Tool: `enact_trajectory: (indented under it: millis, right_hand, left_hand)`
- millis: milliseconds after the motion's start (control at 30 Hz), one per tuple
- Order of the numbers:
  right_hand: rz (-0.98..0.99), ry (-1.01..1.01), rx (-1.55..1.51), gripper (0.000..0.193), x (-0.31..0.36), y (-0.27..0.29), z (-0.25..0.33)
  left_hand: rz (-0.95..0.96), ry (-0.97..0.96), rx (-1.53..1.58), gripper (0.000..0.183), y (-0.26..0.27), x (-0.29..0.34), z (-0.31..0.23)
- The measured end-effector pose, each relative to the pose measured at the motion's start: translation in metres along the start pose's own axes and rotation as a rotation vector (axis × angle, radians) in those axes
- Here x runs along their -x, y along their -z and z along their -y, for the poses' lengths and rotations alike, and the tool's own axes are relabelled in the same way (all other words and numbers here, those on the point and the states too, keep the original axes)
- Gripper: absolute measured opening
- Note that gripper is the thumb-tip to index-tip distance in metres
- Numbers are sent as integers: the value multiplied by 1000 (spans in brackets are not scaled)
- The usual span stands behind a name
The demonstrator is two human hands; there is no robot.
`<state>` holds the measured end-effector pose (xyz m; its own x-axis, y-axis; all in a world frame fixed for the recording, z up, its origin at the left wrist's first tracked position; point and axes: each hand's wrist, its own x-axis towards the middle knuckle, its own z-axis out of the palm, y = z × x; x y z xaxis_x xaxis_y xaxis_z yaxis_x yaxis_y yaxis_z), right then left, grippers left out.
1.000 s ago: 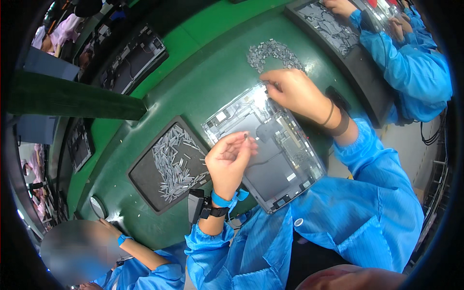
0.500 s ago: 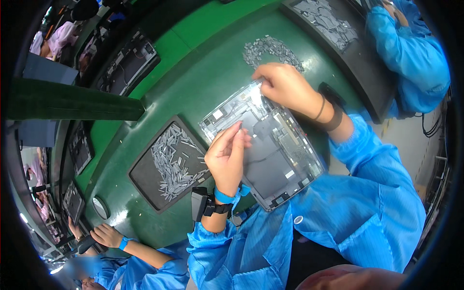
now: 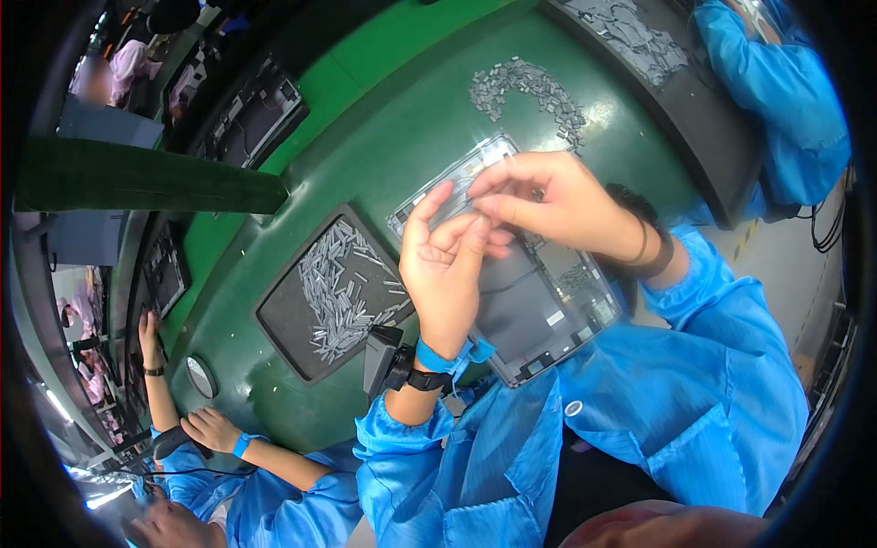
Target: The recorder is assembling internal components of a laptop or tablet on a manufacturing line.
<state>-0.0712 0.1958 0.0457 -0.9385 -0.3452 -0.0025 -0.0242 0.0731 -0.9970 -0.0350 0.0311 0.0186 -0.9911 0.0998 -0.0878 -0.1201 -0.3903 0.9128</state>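
Note:
An opened laptop body (image 3: 525, 315), grey with a dark flat block and circuit parts inside, lies tilted on the green table in front of me. Above its far half my two hands meet, fingertips almost touching. My left hand (image 3: 446, 269) has its index finger raised, while the thumb bends in against the other fingers. My right hand (image 3: 557, 201) pinches thumb and index finger together beside the left fingertips. Whatever small thing lies between the fingers is too small and hidden to name. Both hands cover part of the laptop's far end.
Left of the laptop, a dark tray (image 3: 283, 333) holds many small grey strips (image 3: 333, 283). Beyond the laptop lies a curved pile of small grey pieces (image 3: 530, 91). A black tray (image 3: 699, 119) stands far right, near a co-worker's blue sleeve (image 3: 776, 82). Another co-worker's hand (image 3: 212, 429) is lower left.
My right hand has come back from the laptop's far corner to my left fingertips. My left hand has shifted slightly right, its index finger now raised. At left, a co-worker's arm shows more.

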Motion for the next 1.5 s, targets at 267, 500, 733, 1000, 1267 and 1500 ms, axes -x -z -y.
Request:
enact_trajectory:
  millis: [267, 500, 733, 1000, 1267, 1500]
  right_hand:
    - [-108, 124, -115, 16, -20, 33, -10]
    - [53, 423, 787, 17, -44, 61, -25]
    - [65, 571, 1080, 14, -57, 56, -34]
    - [186, 409, 999, 10, -68, 58, -35]
    - [250, 493, 1035, 12, -67, 70, -40]
    - [220, 555, 925, 12, -67, 65, -43]
  left_hand:
    - [111, -32, -480, 29, 5, -43, -25]
    - [99, -138, -1012, 19, 17, -89, -15]
    - [153, -118, -955, 19, 16, -95, 6]
    - [217, -459, -1083, 15, 15, -94, 19]
    - [256, -652, -1263, 10, 7, -92, 24]
    - [245, -679, -1348, 8, 10, -89, 18]
